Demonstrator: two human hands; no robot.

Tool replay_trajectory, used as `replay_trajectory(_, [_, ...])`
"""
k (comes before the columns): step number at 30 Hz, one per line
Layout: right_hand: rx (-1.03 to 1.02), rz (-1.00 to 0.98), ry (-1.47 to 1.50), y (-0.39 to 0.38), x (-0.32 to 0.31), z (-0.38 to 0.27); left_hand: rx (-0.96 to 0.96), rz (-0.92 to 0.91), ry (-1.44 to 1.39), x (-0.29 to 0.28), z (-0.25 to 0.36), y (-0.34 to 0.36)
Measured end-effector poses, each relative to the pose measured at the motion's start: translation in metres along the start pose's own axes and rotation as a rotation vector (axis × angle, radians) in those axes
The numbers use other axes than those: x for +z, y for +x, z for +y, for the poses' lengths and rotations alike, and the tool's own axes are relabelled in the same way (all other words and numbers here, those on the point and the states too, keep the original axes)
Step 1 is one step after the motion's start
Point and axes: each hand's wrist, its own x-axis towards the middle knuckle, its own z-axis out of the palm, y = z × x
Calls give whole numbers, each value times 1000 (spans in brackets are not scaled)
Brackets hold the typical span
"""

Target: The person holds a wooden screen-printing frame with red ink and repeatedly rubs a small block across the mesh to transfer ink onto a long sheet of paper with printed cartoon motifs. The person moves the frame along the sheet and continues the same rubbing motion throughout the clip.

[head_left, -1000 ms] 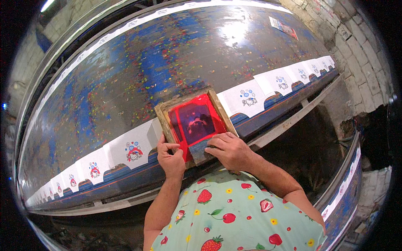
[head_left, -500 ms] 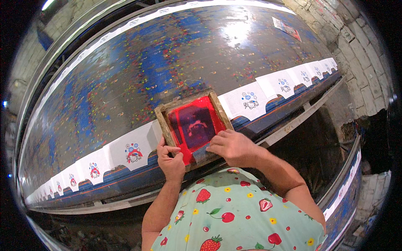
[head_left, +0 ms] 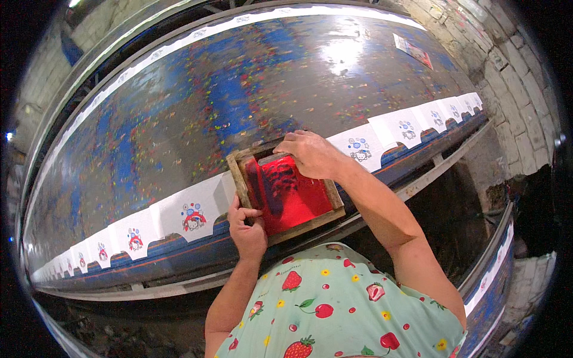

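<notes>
A wooden-framed printing screen (head_left: 307,206) with red ink lies on the near row of white cut sheets (head_left: 188,189). My left hand (head_left: 245,230) has its fingers closed on the left side of the frame, near the lower corner. My right hand (head_left: 304,152) grips a squeegee (head_left: 276,160) at the top of the screen, above a spread of red ink with dark streaks. The printed sheets left of the screen show red and blue motifs, while those to its right (head_left: 409,132) show blue and grey ones.
The long table (head_left: 161,131) has a dark, paint-speckled top, with a white strip along its far edge and a printed piece (head_left: 412,51) at the back right. A brick wall (head_left: 513,101) stands at the right, a second table (head_left: 486,280) at the lower right.
My right hand and the squeegee have moved from the screen's near side up to its far side, and red ink now covers much more of the inside. My left hand stays on the frame.
</notes>
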Motion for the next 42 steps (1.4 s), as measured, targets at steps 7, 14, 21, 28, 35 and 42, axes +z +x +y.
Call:
replay_trajectory(7, [-17, -24, -114, -46, 21, -38, -37, 2, -74, 2, 4, -1])
replay_trajectory(14, [-5, 24, -68, -107, 31, -91, -42, -4, -17, 2, 7, -1])
replay_trajectory(21, [39, -16, 92, -130, 24, -106, -18, -3, -8, 1, 6, 2])
replay_trajectory(28, [341, 473, 180, -178, 16, -77, 36, 30, -124, 16, 20, 1])
replay_trajectory(35, [434, 489, 341, -242, -13, -9, 37, 3, -163, 106, 52, -4])
replay_trajectory(42, [450, 534, 374, -300, -60, 65, 112, 3, -104, 208, 81, -16])
